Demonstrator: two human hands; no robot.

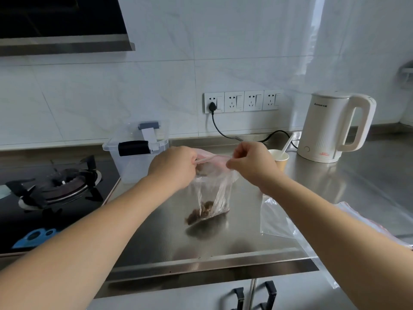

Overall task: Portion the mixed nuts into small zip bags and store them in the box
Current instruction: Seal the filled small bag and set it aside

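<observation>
One small zip bag held upright over the middle of the steel countertop, pink zip strip at top, bottom corner touching or just above the surface; cannot tell which. Brown mixed nuts heaped in the lower corner, most of the bag slack above them. Left hand pinching the left end of the zip strip, fingers curled round it. Right hand pinching the right end likewise, thumb and forefinger closed on the strip. Strip stretched between the two hands.

Behind the left hand, against the wall: one clear plastic storage box, lid on, dark latch on the near side, white-and-grey latch on top. Just beyond the right hand: one paper cup with a white plastic spoon standing in it. More clear plastic bags lying flat under the right forearm, out to the right edge; count unclear.

Countertop brushed steel, reflective. One white electric kettle at back right, black cord running to a wall socket. Four wall sockets in a row on white marbled tile. One gas burner on black glass hob at left, range hood above. Two black cabinet handles below the counter edge.
</observation>
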